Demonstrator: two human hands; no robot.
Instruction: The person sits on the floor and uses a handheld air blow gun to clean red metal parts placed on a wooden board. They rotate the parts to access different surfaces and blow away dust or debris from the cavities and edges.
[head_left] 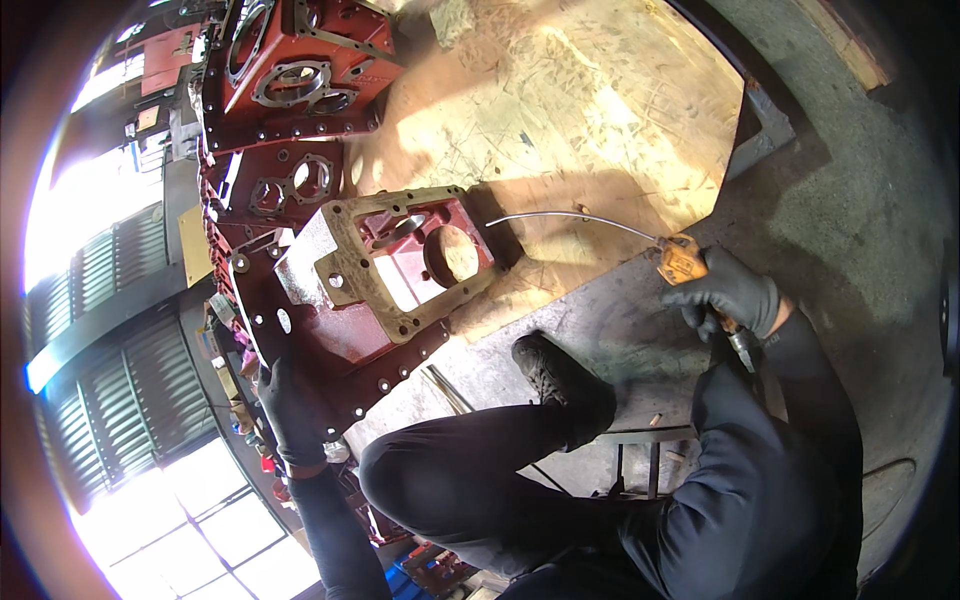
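Observation:
In my gloved right hand is an orange air blow gun with a long, thin, curved metal nozzle tube. My fingers are wrapped round its handle, and a metal fitting shows below my hand. The tube's tip points left, stopping just short of a red cast-metal housing with a bare machined face and a large round bore. At the housing's lower left, my gloved left hand grips the edge of its dark, drilled flange; some of its fingers are hidden.
The housing lies at the left of a worn, pale board. More red castings stand beyond it. My bent leg and black shoe are below the board. A dark metal frame stands on the grey floor.

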